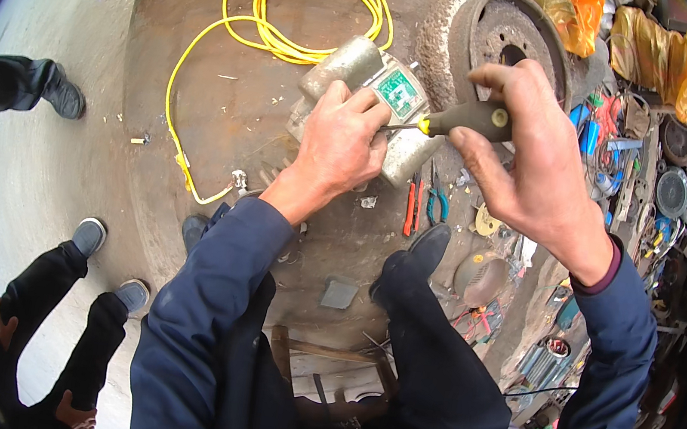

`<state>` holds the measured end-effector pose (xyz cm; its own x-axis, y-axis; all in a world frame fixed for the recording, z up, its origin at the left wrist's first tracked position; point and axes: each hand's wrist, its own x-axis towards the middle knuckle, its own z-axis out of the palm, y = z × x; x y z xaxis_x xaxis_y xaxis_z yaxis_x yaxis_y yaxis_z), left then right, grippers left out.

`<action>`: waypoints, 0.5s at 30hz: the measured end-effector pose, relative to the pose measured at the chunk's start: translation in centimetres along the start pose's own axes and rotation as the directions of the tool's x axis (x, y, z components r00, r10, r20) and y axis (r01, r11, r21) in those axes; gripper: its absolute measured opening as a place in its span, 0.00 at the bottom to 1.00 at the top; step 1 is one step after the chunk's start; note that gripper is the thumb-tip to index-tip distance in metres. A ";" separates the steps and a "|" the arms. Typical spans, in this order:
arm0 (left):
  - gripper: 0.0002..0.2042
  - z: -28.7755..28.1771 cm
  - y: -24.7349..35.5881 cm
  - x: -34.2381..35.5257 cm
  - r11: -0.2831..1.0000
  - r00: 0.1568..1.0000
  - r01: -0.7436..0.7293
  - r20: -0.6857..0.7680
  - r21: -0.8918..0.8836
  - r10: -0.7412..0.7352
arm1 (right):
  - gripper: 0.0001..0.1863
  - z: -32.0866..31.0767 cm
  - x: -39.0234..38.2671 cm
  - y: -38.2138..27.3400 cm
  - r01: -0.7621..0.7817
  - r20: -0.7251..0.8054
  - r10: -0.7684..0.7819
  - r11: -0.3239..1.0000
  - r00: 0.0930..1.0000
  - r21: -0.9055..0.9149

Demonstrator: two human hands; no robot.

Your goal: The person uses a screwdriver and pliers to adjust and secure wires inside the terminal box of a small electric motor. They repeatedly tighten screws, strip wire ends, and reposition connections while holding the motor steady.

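Note:
A grey metal machine with rounded housings and a green label plate sits on the ground in front of me. My left hand is over its middle, fingers curled together. What they pinch is hidden. My right hand is around the dark handle of a screwdriver, thumb below it and index finger raised above it. Its thin shaft points left, and the tip disappears at my left fingertips. Near the machine lie red-handled pliers and teal-handled pliers.
A coiled yellow cable lies beyond the machine. A rusty wheel rim stands at far right, near orange plastic bags. Loose parts and tools litter the right side. Other people's shoes and legs are at the left.

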<state>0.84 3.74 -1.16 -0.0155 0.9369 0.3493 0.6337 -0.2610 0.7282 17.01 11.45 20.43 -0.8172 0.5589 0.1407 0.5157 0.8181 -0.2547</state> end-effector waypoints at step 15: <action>0.10 -0.5 0.4 0.3 1.000 0.999 0.002 0.039 0.008 -0.002 | 0.25 0.0 -1.2 -0.6 -0.156 0.126 0.159 0.987 0.979 -0.033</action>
<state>0.73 3.79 -0.47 0.0138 0.9458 0.3244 0.6396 -0.2578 0.7242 17.64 10.30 20.38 -0.7506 0.6604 -0.0236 0.6452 0.7247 -0.2418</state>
